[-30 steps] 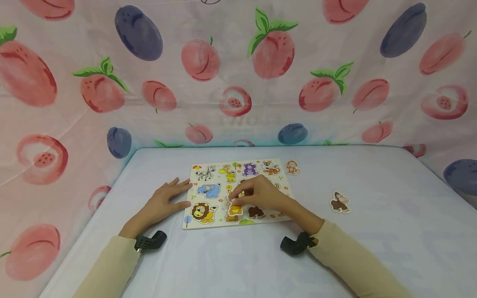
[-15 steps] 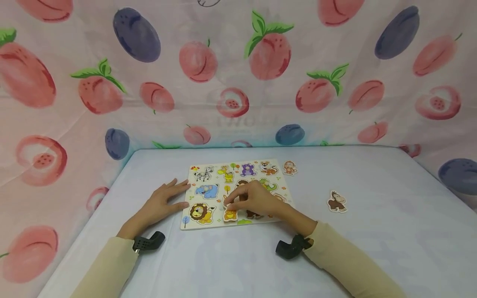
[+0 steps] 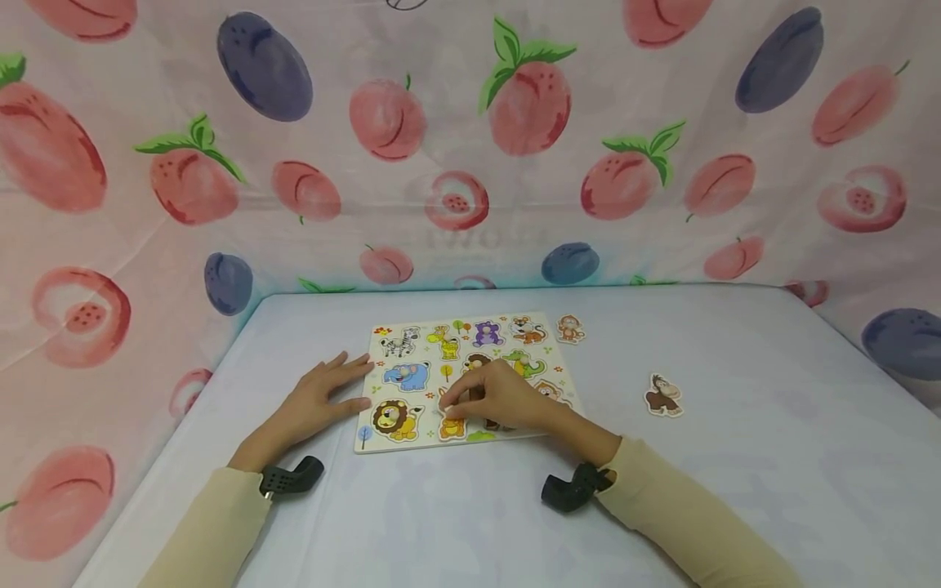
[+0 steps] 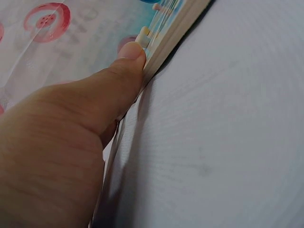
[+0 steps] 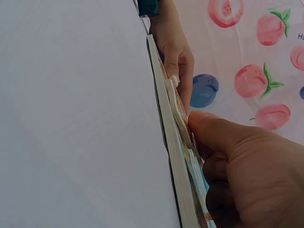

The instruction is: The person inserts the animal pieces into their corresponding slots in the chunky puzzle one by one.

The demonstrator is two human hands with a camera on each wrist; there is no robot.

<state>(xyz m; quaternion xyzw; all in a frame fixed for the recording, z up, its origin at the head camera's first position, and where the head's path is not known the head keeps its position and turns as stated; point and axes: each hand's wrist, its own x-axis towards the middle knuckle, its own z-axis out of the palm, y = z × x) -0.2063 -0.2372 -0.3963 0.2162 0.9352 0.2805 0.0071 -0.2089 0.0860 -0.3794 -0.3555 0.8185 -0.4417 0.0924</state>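
Observation:
In the head view, an animal puzzle board (image 3: 428, 435) lies on the white table. My right hand (image 3: 503, 394) pinches an orange, long-eared animal puzzle piece (image 3: 452, 429) at its upper part, low over the board's bottom row. The right wrist view shows the thumb and fingertips of that hand (image 5: 251, 166) close to the board's face, with the piece (image 5: 179, 116) slightly tilted against it. My left hand (image 3: 319, 398) rests at the board's left edge with fingers spread; its thumb (image 4: 128, 57) touches the edge in the left wrist view.
A gorilla piece (image 3: 664, 396) lies on the table right of the board, and a monkey piece (image 3: 570, 328) lies by its top right corner. Lion (image 3: 395, 420), elephant (image 3: 407, 376) and zebra (image 3: 400, 342) pieces sit on the board. A fruit-print cloth (image 3: 456, 114) hangs behind.
My right hand has lowered the orange piece onto its matching picture in the bottom row. The left hand has stayed at the board's left edge. The head view has shifted slightly.

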